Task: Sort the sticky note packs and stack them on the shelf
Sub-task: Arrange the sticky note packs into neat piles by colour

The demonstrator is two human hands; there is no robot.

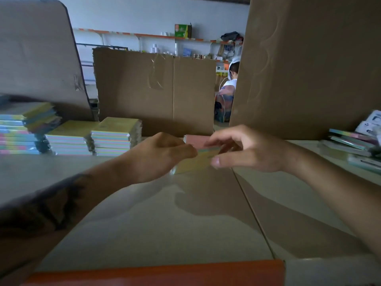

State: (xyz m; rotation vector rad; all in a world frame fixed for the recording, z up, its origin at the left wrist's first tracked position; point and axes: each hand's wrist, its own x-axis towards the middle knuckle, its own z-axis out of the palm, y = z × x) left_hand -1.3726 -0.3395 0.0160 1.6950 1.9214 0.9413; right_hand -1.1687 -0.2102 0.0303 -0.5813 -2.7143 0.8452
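Orange edging [156,272] runs along the shelf lip right under my chin, and beyond it the pale shelf board [165,219] stretches to where I'm working. My left hand [158,155] has its fingers curled round the near-left end of a yellow-topped sticky note pack [193,162], and my right hand [245,149] pinches the other end, thumb on the near edge and fingertips on the far side. It sits low over the board, just in front of a pink pack [195,139] lying against the cardboard sheet [154,89] at the back; whether it already rests on the board I can't tell. To my left stand three piles: a neat stack of wrapped packs [115,137], a lower stack [70,139] beside it, and a taller, untidy heap [22,126] at the edge. More loose packs [350,141] lie off to my right. To do this well, I'd keep both ends level, square its edges with the neat stack's, and set it down flat, since the glossy wrap probably slides.
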